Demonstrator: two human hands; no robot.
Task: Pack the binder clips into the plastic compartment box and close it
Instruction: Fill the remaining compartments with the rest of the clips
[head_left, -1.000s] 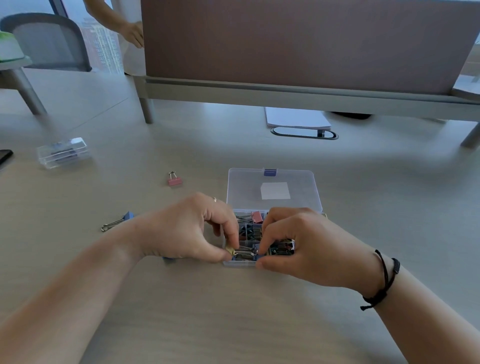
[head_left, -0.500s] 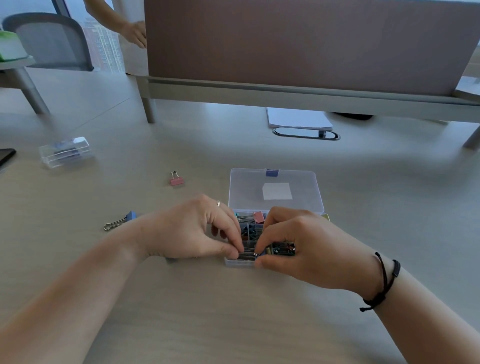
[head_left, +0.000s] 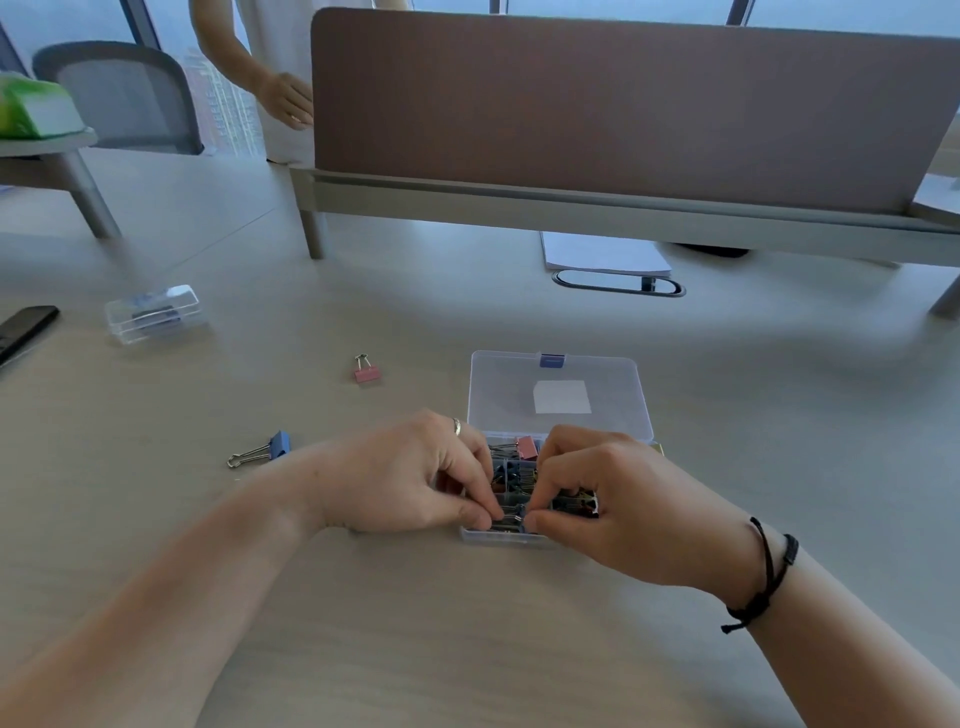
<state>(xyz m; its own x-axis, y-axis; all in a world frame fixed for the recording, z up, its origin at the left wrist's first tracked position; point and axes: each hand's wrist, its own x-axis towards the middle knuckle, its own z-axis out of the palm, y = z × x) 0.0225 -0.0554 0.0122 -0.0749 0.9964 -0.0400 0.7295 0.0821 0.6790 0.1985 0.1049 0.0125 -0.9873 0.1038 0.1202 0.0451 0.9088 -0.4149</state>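
Observation:
A clear plastic compartment box (head_left: 506, 538) lies on the desk, its lid (head_left: 558, 397) folded back flat with a blue latch at the far edge. Several binder clips fill the compartments, a pink one (head_left: 527, 447) among them. My left hand (head_left: 410, 475) and my right hand (head_left: 618, 499) meet over the box's near left compartment and pinch a binder clip (head_left: 511, 517) there between thumbs and fingertips. My hands hide much of the box. A loose pink clip (head_left: 367, 371) and a loose blue clip (head_left: 265, 449) lie on the desk to the left.
A second small clear box (head_left: 153, 314) sits at far left beside a black phone (head_left: 23, 330). A stack of paper (head_left: 605, 254) and a cable slot (head_left: 618, 283) lie beyond the box under a brown desk divider (head_left: 623, 104). Another person's hand (head_left: 285, 101) hangs behind it.
My hands stay over the near left compartment; the clip between the fingertips has sunk lower into it. The camera has tilted up slightly.

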